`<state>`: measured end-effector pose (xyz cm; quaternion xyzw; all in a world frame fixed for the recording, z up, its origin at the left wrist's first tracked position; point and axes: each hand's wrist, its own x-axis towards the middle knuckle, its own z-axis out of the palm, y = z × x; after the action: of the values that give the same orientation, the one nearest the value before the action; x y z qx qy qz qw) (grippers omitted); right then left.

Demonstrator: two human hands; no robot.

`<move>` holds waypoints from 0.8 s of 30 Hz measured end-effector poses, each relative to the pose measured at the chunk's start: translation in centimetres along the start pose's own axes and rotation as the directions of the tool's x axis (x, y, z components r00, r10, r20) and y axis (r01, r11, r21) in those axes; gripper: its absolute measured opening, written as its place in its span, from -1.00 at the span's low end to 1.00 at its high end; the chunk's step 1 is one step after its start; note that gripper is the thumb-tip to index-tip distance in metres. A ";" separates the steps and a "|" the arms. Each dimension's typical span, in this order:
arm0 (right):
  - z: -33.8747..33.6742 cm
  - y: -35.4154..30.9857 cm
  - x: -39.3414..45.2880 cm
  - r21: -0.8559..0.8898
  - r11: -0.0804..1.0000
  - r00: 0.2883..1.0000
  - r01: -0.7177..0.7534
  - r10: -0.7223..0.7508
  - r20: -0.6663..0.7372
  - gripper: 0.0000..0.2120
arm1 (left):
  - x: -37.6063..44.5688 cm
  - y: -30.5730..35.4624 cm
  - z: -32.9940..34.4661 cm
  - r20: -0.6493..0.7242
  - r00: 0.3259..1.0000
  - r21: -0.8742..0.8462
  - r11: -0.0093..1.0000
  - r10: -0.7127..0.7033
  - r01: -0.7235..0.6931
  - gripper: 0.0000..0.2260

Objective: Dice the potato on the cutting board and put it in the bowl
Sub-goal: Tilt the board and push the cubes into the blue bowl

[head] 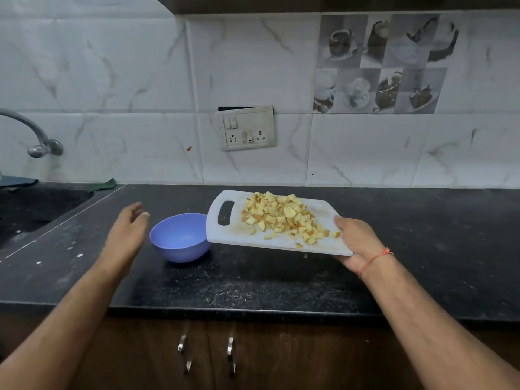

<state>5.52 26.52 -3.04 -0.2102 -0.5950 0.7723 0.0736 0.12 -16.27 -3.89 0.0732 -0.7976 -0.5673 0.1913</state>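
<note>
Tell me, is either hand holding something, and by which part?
The right hand grips the white plastic cutting board, loaded with diced potato, by its right end, opposite the handle slot. The left hand holds nothing.

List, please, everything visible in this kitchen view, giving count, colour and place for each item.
diced potato: one pile, yellow, on the cutting board
cutting board: one, white, lifted, handle end over the bowl
bowl: one, blue, on the counter, empty
counter: one, black speckled
sink: one, dark, far left
tap: one, chrome, above the sink
switch panel: one, white, on the tiled wall
cabinet handles: two, metal, below the counter
left hand: open, beside the bowl
right hand: grips the board's right end
</note>
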 end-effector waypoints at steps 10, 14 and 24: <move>0.4 -2.2 -0.4 0.018 0.996 0.996 0.087 -0.087 -0.032 -0.81 | -3.8 1.0 8.5 0.288 0.944 -0.258 0.936 -0.160 0.237 -0.42; 0.2 -2.7 0.1 0.009 0.995 0.994 0.101 -0.101 -0.042 -0.82 | -7.7 4.2 12.5 0.403 0.914 -0.371 0.920 0.035 0.128 -0.61; 1.5 -2.5 1.3 -0.010 0.995 0.994 0.103 -0.103 -0.041 -0.81 | -2.4 4.8 14.2 0.506 0.854 -0.602 0.659 -0.121 0.451 -0.29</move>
<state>3.41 26.33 -0.64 -0.1956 -0.6064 0.7606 0.1248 -2.71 -1.37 -4.01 -0.0019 -0.5195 -0.8518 -0.0676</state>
